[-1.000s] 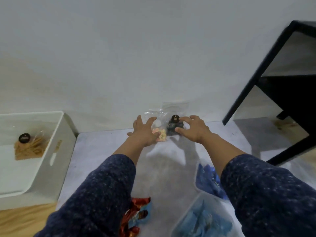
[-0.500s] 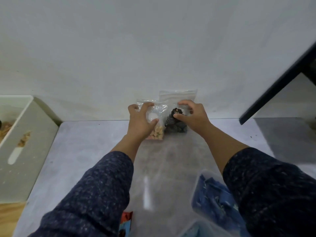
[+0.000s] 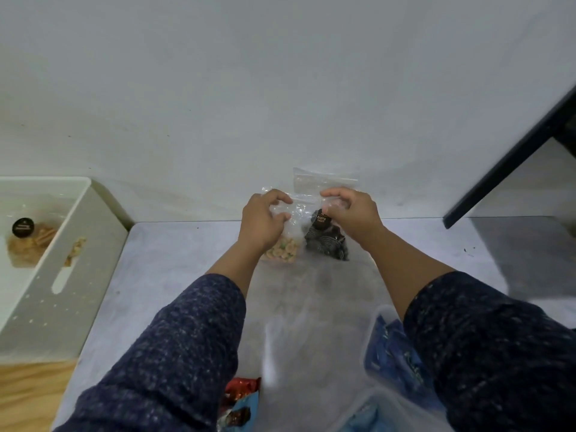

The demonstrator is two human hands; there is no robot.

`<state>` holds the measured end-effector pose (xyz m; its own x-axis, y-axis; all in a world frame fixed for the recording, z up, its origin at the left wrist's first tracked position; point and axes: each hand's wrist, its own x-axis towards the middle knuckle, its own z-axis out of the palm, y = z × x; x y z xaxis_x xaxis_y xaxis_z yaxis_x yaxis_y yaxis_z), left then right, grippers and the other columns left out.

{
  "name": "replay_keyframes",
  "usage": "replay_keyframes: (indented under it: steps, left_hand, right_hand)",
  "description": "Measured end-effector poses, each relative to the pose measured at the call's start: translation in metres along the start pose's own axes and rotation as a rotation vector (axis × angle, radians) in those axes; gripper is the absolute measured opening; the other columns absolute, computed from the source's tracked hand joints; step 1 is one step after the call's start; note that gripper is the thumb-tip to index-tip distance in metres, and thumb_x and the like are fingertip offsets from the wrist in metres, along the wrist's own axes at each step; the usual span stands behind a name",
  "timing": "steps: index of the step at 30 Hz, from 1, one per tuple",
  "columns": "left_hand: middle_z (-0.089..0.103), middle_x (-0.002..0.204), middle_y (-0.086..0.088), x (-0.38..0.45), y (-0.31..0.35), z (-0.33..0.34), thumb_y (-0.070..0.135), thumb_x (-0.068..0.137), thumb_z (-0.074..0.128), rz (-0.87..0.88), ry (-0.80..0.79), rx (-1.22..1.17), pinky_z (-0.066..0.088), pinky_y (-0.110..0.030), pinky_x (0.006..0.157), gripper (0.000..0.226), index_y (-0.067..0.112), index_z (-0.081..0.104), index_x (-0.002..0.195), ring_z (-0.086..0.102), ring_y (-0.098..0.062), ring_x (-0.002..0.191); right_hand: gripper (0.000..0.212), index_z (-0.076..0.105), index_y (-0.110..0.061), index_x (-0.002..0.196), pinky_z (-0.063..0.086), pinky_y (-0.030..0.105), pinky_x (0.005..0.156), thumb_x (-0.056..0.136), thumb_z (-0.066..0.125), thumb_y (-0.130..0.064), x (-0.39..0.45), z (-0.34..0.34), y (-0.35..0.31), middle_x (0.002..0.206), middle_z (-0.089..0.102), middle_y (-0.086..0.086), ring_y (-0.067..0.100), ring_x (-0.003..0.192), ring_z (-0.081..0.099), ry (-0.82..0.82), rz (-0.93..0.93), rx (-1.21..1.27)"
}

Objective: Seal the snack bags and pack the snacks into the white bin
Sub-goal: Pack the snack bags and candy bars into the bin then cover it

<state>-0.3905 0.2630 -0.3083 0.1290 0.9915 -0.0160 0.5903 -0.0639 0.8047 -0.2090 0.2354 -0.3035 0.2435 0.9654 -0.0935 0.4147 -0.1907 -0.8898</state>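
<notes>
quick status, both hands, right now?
Left hand: closed, pinching the top of the clear bag of light snacks.
Right hand: closed, pinching the top of the clear bag of dark snacks.

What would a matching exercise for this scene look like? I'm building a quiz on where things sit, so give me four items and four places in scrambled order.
Items:
1. white bin
2. bag of dark snacks
3. bag of pale snacks
4. red wrapper

Places:
A. under the left hand
B. at the near table edge, between the sleeves
C. left of the table
D. under the right hand

Pairs: 1-C, 2-D, 3-A, 4-B
</notes>
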Motion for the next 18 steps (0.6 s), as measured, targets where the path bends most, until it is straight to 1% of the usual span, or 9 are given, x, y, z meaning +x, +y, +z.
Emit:
replay_keyframes:
  steps: [2, 4, 6, 8, 9, 12, 14, 18]
  left_hand:
    - [0.06, 0.101, 0.005, -0.005, 0.003, -0.014, 0.012, 0.087, 0.062, -0.018, 0.017, -0.079, 0.046, -0.026, 0.082, 0.016, 0.027, 0.067, 0.086, 0.059, -0.018, 0.085]
    - [0.064, 0.091, 0.011, -0.01, 0.008, -0.033, 0.009, 0.087, 0.061, -0.025, 0.022, -0.157, 0.047, -0.025, 0.083, 0.018, 0.024, 0.069, 0.082, 0.062, -0.017, 0.084]
    - [0.065, 0.085, 0.013, -0.016, 0.012, -0.057, 0.007, 0.087, 0.061, -0.035, 0.022, -0.224, 0.049, -0.026, 0.082, 0.02, 0.024, 0.07, 0.08, 0.062, -0.015, 0.083]
    - [0.063, 0.085, 0.015, -0.024, 0.015, -0.082, 0.007, 0.088, 0.061, -0.042, 0.012, -0.278, 0.053, -0.029, 0.077, 0.023, 0.026, 0.069, 0.078, 0.064, -0.014, 0.08]
    - [0.063, 0.086, 0.015, -0.028, 0.015, -0.097, 0.006, 0.088, 0.061, -0.034, 0.006, -0.301, 0.055, -0.031, 0.078, 0.025, 0.027, 0.069, 0.076, 0.065, -0.015, 0.081]
    - [0.064, 0.088, 0.011, -0.039, 0.014, -0.143, 0.005, 0.085, 0.064, 0.01, -0.001, -0.352, 0.054, -0.039, 0.091, 0.027, 0.03, 0.07, 0.074, 0.065, -0.017, 0.084]
    - [0.065, 0.087, 0.009, -0.048, 0.014, -0.177, 0.004, 0.084, 0.065, 0.038, 0.0, -0.37, 0.053, -0.042, 0.092, 0.027, 0.029, 0.07, 0.075, 0.064, -0.016, 0.08]
    - [0.065, 0.087, 0.008, -0.067, 0.012, -0.247, 0.005, 0.084, 0.065, 0.105, 0.021, -0.382, 0.053, -0.043, 0.092, 0.026, 0.028, 0.071, 0.076, 0.066, -0.019, 0.083]
  right_hand:
    - [0.023, 0.07, -0.034, 0.085, 0.054, 0.034, 0.083, 0.081, 0.068, -0.011, -0.007, 0.003, -0.012, 0.073, 0.056, -0.009, 0.009, 0.069, 0.053, 0.013, 0.005, 0.034]
    - [0.026, 0.069, -0.037, 0.076, 0.054, 0.033, 0.08, 0.08, 0.068, -0.011, -0.014, 0.006, -0.027, 0.072, 0.06, -0.009, 0.011, 0.068, 0.054, 0.026, 0.01, 0.061]
    - [0.026, 0.069, -0.036, 0.074, 0.052, 0.03, 0.076, 0.081, 0.069, -0.011, -0.023, 0.008, -0.046, 0.074, 0.061, -0.01, 0.009, 0.066, 0.053, 0.028, 0.007, 0.079]
    - [0.026, 0.069, -0.036, 0.074, 0.05, 0.027, 0.074, 0.081, 0.07, -0.01, -0.034, 0.013, -0.068, 0.078, 0.061, -0.01, 0.008, 0.066, 0.053, 0.032, -0.011, 0.084]
    - [0.025, 0.069, -0.034, 0.076, 0.048, 0.025, 0.072, 0.081, 0.07, -0.009, -0.041, 0.016, -0.081, 0.079, 0.061, -0.008, 0.007, 0.066, 0.053, 0.035, -0.02, 0.092]
    - [0.016, 0.071, -0.023, 0.085, 0.047, 0.014, 0.063, 0.082, 0.069, -0.007, -0.065, 0.027, -0.122, 0.077, 0.061, -0.006, 0.007, 0.067, 0.055, 0.056, -0.054, 0.107]
    - [0.015, 0.071, -0.019, 0.089, 0.045, 0.007, 0.055, 0.082, 0.069, -0.006, -0.084, 0.036, -0.151, 0.075, 0.06, -0.006, 0.005, 0.066, 0.055, 0.073, -0.077, 0.116]
    - [0.016, 0.071, -0.015, 0.092, 0.046, 0.012, 0.059, 0.082, 0.068, -0.003, -0.118, 0.062, -0.207, 0.071, 0.061, -0.004, 0.005, 0.057, 0.053, 0.102, -0.13, 0.137]
